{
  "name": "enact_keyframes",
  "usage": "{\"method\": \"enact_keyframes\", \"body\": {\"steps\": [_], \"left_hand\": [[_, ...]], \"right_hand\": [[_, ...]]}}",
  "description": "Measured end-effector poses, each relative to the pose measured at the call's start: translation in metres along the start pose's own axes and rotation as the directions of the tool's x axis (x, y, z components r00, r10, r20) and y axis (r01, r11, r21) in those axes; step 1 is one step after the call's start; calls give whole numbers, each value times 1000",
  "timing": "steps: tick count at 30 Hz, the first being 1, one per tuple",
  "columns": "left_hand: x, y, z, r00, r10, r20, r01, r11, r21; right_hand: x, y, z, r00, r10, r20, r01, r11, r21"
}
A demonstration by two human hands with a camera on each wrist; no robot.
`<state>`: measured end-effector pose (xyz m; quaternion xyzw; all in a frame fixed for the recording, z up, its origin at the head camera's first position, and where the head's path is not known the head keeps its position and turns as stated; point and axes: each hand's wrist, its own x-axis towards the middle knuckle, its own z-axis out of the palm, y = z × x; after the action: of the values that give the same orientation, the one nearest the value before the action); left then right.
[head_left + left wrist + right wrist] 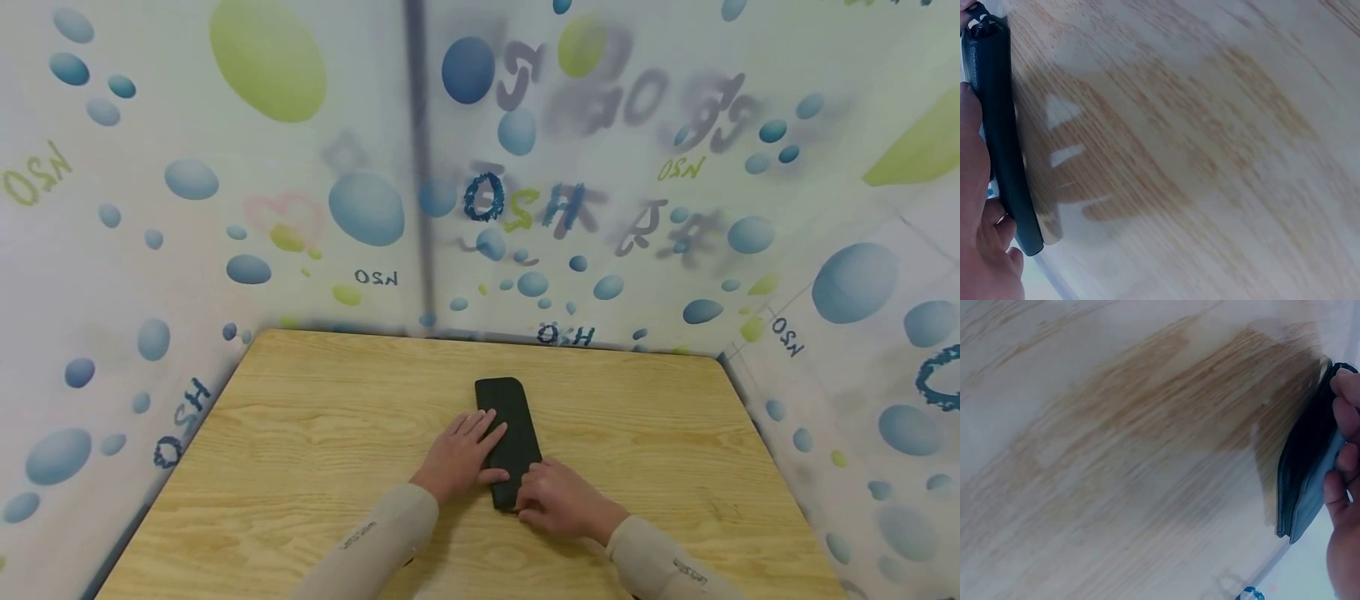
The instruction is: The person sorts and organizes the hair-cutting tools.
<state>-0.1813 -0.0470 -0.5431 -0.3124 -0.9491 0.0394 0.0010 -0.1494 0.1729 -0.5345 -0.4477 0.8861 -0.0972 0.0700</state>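
A long, slim black zip case [513, 421] lies on the wooden table, one of its far corners rounded. My left hand [459, 454] rests on its left side with the fingers stretched out across the top. At the near right corner, my right hand [564, 500] has curled fingers and pinches the case's edge; the exact part between the fingertips is hidden. The left wrist view shows a small zip pull [984, 26] at one end of the case. In the right wrist view, the case's side [1304, 462] shows two edges with a dark gap between them.
The wood-grain table [337, 417] extends around the case on all sides. White walls [637, 275] with blue and green spots and lettering stand behind the table and at both sides.
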Motion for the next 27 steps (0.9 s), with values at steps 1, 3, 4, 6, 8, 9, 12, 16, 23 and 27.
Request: {"method": "enact_keyframes", "body": {"steps": [1, 3, 4, 6, 8, 9, 12, 16, 23, 27], "left_hand": [[0, 0, 0, 1000, -1, -1, 1, 1000, -1], [0, 0, 0, 1000, -3, -4, 3, 1000, -2], [-1, 0, 0, 1000, -3, -6, 3, 1000, -2], [-1, 0, 0, 1000, -3, -7, 3, 1000, -4], [-1, 0, 0, 1000, -3, -9, 3, 1000, 1], [-1, 0, 0, 1000, -4, -8, 4, 1000, 3], [-1, -1, 1, 1000, -6, -4, 6, 1000, 16], [-2, -1, 3, 1000, -3, -9, 3, 1000, 20], [-1, -2, 5, 1000, 1, -24, -1, 1000, 15], [0, -2, 6, 999, 8, -39, -7, 1000, 7]], "right_hand": [[0, 0, 0, 1000, -1, -1, 1, 1000, -1], [1, -1, 1, 1000, -9, -7, 9, 1000, -8], [1, -1, 1, 1000, -13, -10, 13, 1000, -11], [2, -2, 2, 1000, -22, -12, 22, 1000, -17], [3, -3, 3, 999, -31, -12, 30, 999, -27], [4, -3, 3, 999, -34, -12, 33, 999, -30], [5, -3, 4, 999, -43, -10, 42, 998, -37], [6, -4, 4, 999, -50, -10, 50, 998, -41], [6, -7, 1, 1000, -24, 12, 24, 999, -48], [5, -7, 0, 1000, -1, 25, 2, 998, -64]]}}
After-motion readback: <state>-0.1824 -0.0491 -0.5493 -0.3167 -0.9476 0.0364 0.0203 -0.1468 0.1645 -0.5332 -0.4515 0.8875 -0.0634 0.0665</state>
